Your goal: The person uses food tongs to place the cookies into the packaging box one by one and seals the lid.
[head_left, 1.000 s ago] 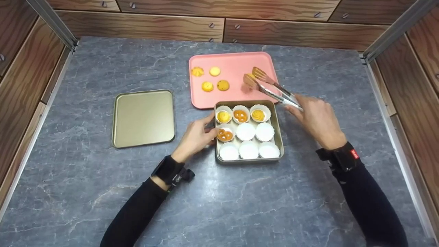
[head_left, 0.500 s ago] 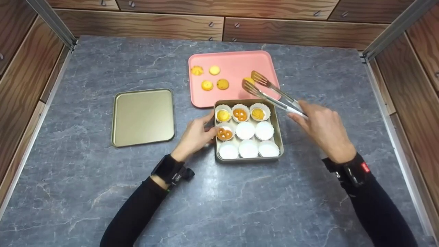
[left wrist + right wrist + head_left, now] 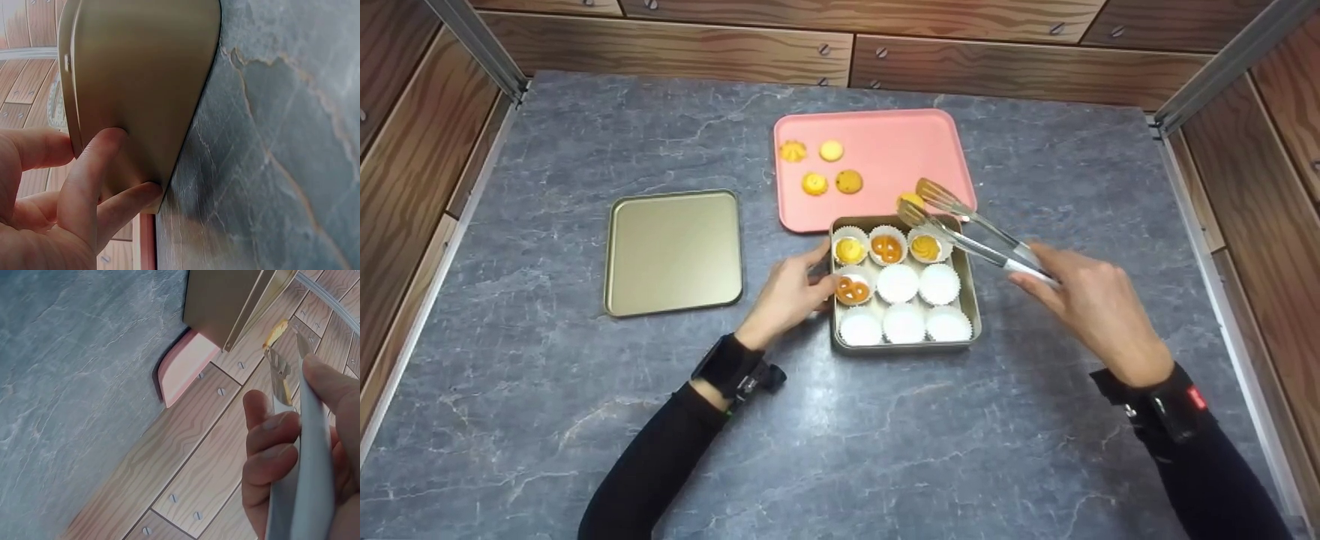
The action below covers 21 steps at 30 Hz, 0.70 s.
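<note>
My right hand (image 3: 1102, 307) grips metal tongs (image 3: 984, 252). A round yellow cookie (image 3: 911, 199) is between the tongs' slotted tips, over the back right of the square gold tin (image 3: 900, 348); it also shows in the right wrist view as a cookie (image 3: 275, 333) seen edge-on. My left hand (image 3: 784, 300) holds the tin's left side, thumb at the rim and fingertips (image 3: 112, 138) against the outer wall. Inside the tin, white paper cups stand in rows. The back row holds a yellow cookie (image 3: 850, 250), a pretzel (image 3: 887, 249) and a swirled cookie (image 3: 924, 247); another pretzel (image 3: 853, 289) is at middle left.
A pink tray (image 3: 885, 135) lies behind the tin, with several cookies on its left half, among them a speckled one (image 3: 849, 181). The flat gold lid (image 3: 675, 255) rests to the left on the grey marbled table (image 3: 810, 450). Wood-patterned panels (image 3: 675, 49) border the table.
My right hand has drawn the tongs and cookie from over the tray's right part toward me, up to the tin's back edge. My left hand stays at the tin.
</note>
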Motion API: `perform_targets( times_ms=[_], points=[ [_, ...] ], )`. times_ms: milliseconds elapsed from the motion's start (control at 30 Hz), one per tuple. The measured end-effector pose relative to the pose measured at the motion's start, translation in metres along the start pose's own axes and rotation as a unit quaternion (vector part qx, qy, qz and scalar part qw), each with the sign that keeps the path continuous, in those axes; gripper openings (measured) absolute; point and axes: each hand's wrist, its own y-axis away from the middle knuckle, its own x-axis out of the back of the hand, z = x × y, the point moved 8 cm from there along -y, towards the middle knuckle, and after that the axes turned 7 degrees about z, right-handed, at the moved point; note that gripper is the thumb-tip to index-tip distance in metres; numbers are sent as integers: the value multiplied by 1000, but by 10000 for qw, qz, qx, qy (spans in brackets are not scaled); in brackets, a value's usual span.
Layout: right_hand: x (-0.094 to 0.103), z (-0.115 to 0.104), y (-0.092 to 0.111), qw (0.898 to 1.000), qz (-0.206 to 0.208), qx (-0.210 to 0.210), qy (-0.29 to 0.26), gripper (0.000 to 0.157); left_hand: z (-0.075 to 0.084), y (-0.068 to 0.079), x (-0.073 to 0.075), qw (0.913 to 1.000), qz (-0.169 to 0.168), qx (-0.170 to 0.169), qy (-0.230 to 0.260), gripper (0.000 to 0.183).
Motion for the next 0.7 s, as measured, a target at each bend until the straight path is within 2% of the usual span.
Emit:
perform_targets(
  times_ms=[267,700],
  points=[
    [4,-3,11,9995,-191,232,-15,40,1,0,0,10000,19,-55,10,68],
    [6,-1,17,9960,-826,317,-149,41,0,0,-1,9999,-47,13,90,69]
  ],
)
